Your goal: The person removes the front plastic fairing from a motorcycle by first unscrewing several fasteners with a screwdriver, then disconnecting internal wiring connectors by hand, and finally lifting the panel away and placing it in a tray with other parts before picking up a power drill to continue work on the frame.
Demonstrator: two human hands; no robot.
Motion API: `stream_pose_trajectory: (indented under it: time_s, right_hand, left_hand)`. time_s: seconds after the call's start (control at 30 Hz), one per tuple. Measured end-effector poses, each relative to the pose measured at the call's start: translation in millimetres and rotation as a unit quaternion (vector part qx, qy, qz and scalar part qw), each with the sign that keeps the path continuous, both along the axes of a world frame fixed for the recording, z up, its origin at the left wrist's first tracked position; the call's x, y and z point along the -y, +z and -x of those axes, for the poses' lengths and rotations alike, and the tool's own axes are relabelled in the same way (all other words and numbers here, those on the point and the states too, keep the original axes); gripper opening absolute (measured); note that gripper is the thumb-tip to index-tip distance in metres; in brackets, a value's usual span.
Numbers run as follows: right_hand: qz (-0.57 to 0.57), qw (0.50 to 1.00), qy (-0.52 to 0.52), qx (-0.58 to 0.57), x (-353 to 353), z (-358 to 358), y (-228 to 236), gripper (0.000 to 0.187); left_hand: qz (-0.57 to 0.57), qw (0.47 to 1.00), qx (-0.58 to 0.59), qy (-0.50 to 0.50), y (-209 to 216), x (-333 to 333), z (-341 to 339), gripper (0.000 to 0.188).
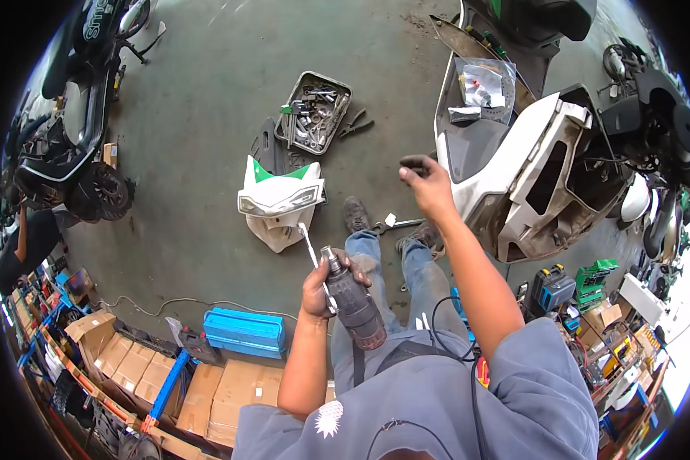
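Note:
My left hand (319,285) is closed round a dark, grimy cylinder with a silver tip (356,307), held upright in front of my waist; its exact kind I cannot make out. A silver wrench (310,244) is gripped in that same hand, its end pointing up and away. My right hand (429,188) is raised in the air with nothing visible in it, fingers bent and thumb apart. To its right stands a scooter's white body (506,161). Past my left hand, a white and green scooter front panel with a headlight (281,201) lies on the floor.
A metal tray (285,134) of wrenches and sockets sits beyond the front panel, with pliers (356,124) beside it. Another wrench (402,225) lies by my shoes. Cardboard boxes (230,391) and a blue case (244,331) stand behind left. A scooter (69,146) is parked far left.

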State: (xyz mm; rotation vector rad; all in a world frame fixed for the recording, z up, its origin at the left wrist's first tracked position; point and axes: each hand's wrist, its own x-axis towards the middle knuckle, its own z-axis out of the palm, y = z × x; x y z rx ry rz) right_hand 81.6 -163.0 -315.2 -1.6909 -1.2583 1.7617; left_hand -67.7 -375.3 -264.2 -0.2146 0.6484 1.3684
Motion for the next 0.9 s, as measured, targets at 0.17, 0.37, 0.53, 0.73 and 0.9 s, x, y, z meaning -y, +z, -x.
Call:
stream_pose_trajectory:
  time_s: [0.17, 0.37, 0.53, 0.73, 0.9]
  right_hand:
    - [-0.23, 0.917, 0.098, 0.311, -105, -20, -125, 0.018]
    - [-0.287, 0.76, 0.286, 0.509, -204, -70, -225, 0.022]
    - [-0.255, 0.697, 0.338, 0.579, -243, -104, -260, 0.023]
    - [-0.154, 0.715, 0.342, 0.59, -239, -117, -292, 0.059]
    - [-0.037, 0.711, 0.33, 0.619, -240, -103, -294, 0.074]
  left_hand:
    - [0.015, 0.999, 0.028, 0.027, -48, 6, 8, 0.037]
    - [0.031, 0.998, 0.047, 0.022, -122, 10, 8, 0.035]
    - [0.053, 0.997, 0.055, 0.029, -183, 9, 4, 0.036]
    - [0.06, 0.997, 0.039, 0.003, -207, -5, 3, 0.036]
    - [0.053, 0.998, 0.036, -0.014, -210, -24, 4, 0.037]
